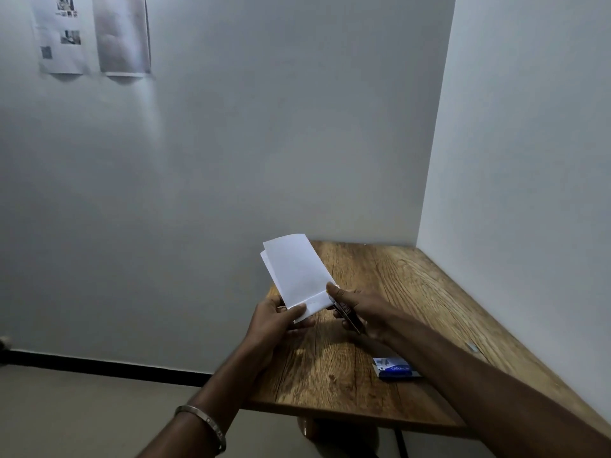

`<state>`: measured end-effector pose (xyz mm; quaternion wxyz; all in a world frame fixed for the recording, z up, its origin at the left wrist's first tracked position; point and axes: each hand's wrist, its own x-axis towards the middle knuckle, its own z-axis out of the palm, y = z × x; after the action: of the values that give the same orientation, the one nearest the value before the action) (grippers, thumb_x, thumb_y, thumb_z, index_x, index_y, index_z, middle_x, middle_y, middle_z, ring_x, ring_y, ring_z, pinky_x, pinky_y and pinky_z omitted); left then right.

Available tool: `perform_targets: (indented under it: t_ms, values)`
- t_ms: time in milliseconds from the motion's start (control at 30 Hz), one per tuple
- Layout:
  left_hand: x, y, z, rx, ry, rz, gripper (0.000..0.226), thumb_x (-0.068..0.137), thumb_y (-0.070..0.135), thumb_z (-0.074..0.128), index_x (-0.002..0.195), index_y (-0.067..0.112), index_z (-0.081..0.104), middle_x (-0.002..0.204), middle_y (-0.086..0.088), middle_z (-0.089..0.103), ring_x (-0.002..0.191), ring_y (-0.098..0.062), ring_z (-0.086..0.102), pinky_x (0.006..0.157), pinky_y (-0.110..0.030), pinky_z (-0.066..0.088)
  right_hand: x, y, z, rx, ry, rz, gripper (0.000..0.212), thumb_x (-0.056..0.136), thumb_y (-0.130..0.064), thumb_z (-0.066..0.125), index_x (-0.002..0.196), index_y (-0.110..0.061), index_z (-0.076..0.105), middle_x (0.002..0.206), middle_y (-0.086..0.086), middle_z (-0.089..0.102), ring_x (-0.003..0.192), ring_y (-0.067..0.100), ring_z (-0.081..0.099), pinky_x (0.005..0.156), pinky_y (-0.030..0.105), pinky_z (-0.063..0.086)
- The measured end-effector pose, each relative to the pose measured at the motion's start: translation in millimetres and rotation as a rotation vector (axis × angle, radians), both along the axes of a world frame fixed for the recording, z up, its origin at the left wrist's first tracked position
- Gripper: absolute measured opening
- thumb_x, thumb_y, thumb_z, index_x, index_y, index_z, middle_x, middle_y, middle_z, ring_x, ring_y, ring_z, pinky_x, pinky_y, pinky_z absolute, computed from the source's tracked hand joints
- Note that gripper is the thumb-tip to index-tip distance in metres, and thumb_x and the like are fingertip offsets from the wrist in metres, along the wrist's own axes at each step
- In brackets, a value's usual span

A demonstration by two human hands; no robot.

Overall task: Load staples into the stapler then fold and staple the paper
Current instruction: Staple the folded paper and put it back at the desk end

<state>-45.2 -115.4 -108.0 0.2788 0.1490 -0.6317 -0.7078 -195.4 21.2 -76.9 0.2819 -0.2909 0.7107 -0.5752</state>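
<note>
Holding the folded paper above the near-left part of the wooden table, the left hand pinches its lower folded edge between thumb and fingers, so the sheet stands tilted up toward the wall. The right hand is closed around a dark stapler, whose nose meets the paper's lower right corner, thumb pressed on top. A blue staple box lies flat on the table, nearer the person than the paper and to its right.
</note>
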Motion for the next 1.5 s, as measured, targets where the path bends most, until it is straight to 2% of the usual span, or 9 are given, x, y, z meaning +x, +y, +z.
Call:
perform_targets:
  t_ms: [267,533,667,867,933,1067,1167,1300,1500]
  values:
    - [-1,0,-1,-0.016,0.008,0.005,0.034,0.091,0.009,0.066,0.124,0.004,0.058,0.102,-0.019,0.073,0.084,-0.030,0.075,0.073,-0.039,0.062,5,-5,-3,-0.047,-0.015,-0.082,0.063,0.058,-0.060,0.080,0.086,-0.005,0.074,0.080,0.012,0.069,0.067,0.020,0.059,0.051,0.027,0.049]
    - [-3,-3,-3,0.044,0.027,0.035,0.033,0.092,0.010,0.066,0.123,0.005,0.057,0.102,-0.018,0.073,0.084,-0.032,0.075,0.068,-0.035,0.062,-1,7,4,-0.030,-0.130,0.051,0.072,0.071,-0.061,0.071,0.112,-0.002,0.068,0.096,0.009,0.068,0.076,0.018,0.058,0.058,0.028,0.049]
    - [-5,-4,-4,0.051,0.028,0.043,0.034,0.091,0.011,0.066,0.123,0.005,0.057,0.106,-0.019,0.072,0.085,-0.032,0.075,0.067,-0.034,0.062,-17,30,10,-0.002,-0.010,0.006,0.066,0.073,-0.055,0.070,0.107,0.002,0.068,0.100,0.013,0.065,0.081,0.020,0.057,0.066,0.030,0.050]
    - [-5,-4,-5,0.034,0.025,0.039,0.026,0.091,0.010,0.066,0.116,0.008,0.060,0.102,-0.019,0.073,0.079,-0.029,0.075,0.062,-0.031,0.060,-43,74,17,0.164,0.300,0.012,0.010,0.091,-0.019,0.068,0.094,-0.010,0.073,0.088,0.007,0.068,0.076,0.011,0.062,0.066,0.027,0.050]
    - [-5,-4,-5,0.025,0.022,0.039,0.022,0.091,0.009,0.066,0.113,0.010,0.061,0.099,-0.018,0.073,0.077,-0.028,0.075,0.061,-0.031,0.060,-47,86,15,0.256,0.467,-0.025,0.011,0.088,-0.014,0.070,0.095,-0.007,0.074,0.086,0.011,0.070,0.071,0.009,0.062,0.065,0.026,0.048]
    - [-5,-4,-6,-0.026,0.010,0.038,0.020,0.091,0.009,0.066,0.111,0.010,0.062,0.092,-0.014,0.074,0.072,-0.025,0.074,0.059,-0.031,0.059,-49,102,10,0.364,0.761,-0.148,0.035,0.078,-0.015,0.081,0.111,-0.011,0.072,0.106,0.004,0.073,0.092,0.012,0.064,0.079,0.026,0.051]
    - [-5,-5,-6,-0.066,0.006,0.022,0.016,0.091,0.010,0.066,0.107,0.013,0.064,0.086,-0.009,0.077,0.072,-0.025,0.074,0.057,-0.030,0.058,-51,110,4,0.383,0.821,-0.187,0.042,0.075,-0.018,0.084,0.115,-0.012,0.072,0.109,0.002,0.073,0.094,0.010,0.064,0.081,0.022,0.052]
    - [-4,-4,-7,-0.070,0.009,0.017,0.013,0.091,0.009,0.066,0.102,0.015,0.065,0.083,-0.007,0.077,0.069,-0.022,0.073,0.056,-0.028,0.057,-54,114,-6,0.392,0.884,-0.198,0.039,0.075,-0.021,0.084,0.112,-0.016,0.074,0.108,-0.001,0.075,0.078,-0.008,0.056,0.063,0.004,0.039]
    - [-4,-4,-5,-0.084,0.000,0.016,0.013,0.092,0.009,0.065,0.103,0.015,0.064,0.077,-0.007,0.076,0.065,-0.018,0.072,0.055,-0.026,0.056,-57,114,-18,0.418,0.922,-0.209,0.041,0.078,-0.018,0.081,0.117,-0.017,0.071,0.113,0.000,0.074,0.090,0.000,0.059,0.071,0.006,0.039]
